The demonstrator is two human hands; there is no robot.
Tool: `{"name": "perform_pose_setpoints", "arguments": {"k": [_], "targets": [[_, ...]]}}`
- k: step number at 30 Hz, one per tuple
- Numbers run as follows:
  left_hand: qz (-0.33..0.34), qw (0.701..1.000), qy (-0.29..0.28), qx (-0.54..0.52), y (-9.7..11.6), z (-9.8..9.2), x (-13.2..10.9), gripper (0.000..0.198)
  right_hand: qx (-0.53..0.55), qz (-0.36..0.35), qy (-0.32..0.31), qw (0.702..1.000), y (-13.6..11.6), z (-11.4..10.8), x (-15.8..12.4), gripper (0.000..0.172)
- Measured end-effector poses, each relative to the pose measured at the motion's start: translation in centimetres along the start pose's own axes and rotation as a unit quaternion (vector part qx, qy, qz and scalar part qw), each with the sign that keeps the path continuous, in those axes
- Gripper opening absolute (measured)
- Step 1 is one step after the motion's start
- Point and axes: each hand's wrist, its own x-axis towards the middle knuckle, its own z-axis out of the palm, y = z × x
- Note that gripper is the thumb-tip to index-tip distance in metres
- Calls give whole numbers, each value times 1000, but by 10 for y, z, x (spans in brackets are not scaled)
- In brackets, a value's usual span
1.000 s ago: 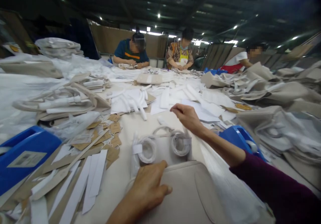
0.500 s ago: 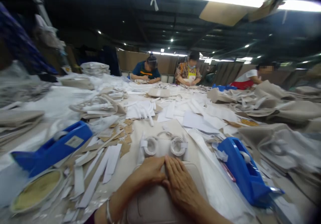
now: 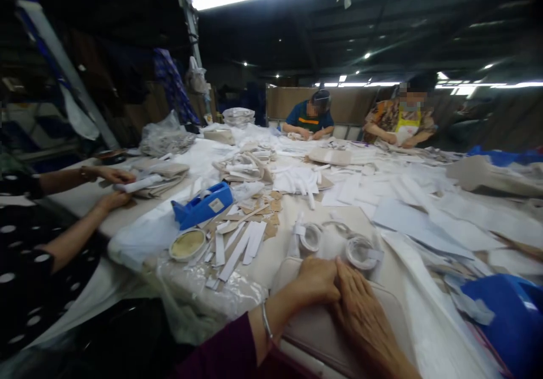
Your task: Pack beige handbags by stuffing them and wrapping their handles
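bag (image 3: 314,334) flat in front of me | wrapping on both white rings (image 3: 351,252) looks done, body's bare | right hand (image 3: 362,305) flat on it, left hand (image 3: 318,280) curled, can't tell if pinching | what's left? dunno from here

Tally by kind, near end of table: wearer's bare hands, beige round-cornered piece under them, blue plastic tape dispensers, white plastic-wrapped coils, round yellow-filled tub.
Wearer's hands, left and right: 2
Beige round-cornered piece: 1
Blue plastic tape dispensers: 2
White wrapped coils: 2
Round yellow-filled tub: 1
Total: 8
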Motion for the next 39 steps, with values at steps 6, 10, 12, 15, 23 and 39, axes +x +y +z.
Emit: {"name": "perform_pose_setpoints", "arguments": {"k": [6, 10, 12, 15, 23, 39], "targets": [[-10, 999, 14, -29, -6, 12, 7, 36, 21, 1, -13, 1000, 7, 2, -7, 65], [-22, 998, 22, -45, -7, 14, 8, 34, 42, 13, -23, 999, 11, 4, -6, 65], [-25, 998, 29, -51, -7, 13, 7, 33, 51, 19, -29, 998, 10, 1, -2, 65], [-48, 997, 33, -58, -4, 9, 5, 32, 88, 27, -41, 995, 5, -12, 4, 60], [-38, 997, 54, -46, -10, 5, 10, 37, 155, 67, 41, 985, 5, -48, 14, 24], [-106, 987, 31, -113, -7, 2, 7, 52, 173, 337, -186, 907, 138, 20, 228, 4]]}}
